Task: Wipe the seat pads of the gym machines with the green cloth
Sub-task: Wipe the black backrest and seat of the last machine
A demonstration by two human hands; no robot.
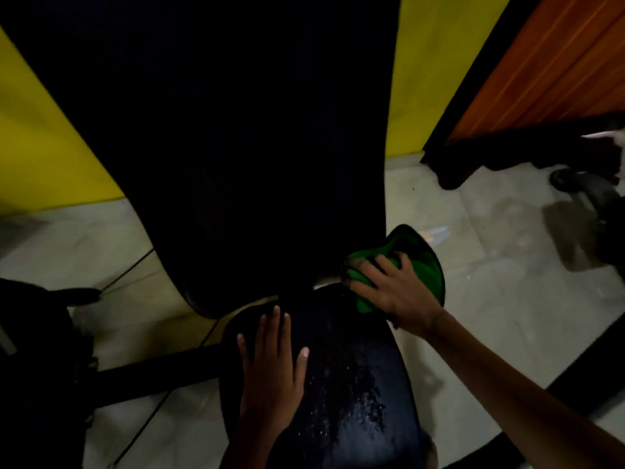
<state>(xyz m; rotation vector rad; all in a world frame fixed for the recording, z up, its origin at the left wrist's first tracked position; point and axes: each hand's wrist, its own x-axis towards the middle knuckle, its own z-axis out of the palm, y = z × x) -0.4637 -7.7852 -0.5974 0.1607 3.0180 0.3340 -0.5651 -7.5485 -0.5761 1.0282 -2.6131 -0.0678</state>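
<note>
A black seat pad (351, 384) fills the lower middle of the view, its surface speckled with wet droplets. A tall black back pad (243, 137) rises behind it. My left hand (270, 370) lies flat on the seat pad's left half, fingers straight. My right hand (392, 289) presses the bunched green cloth (426, 265) against the seat pad's far right corner, where seat and back pad meet, its fingers curled into the cloth.
Pale tiled floor (490, 265) surrounds the machine. A yellow wall (50, 147) stands behind, with an orange wooden panel (558, 62) at the upper right. Dark machine frame parts (44, 350) sit at the left, and a wheeled dark object (581, 184) at the far right.
</note>
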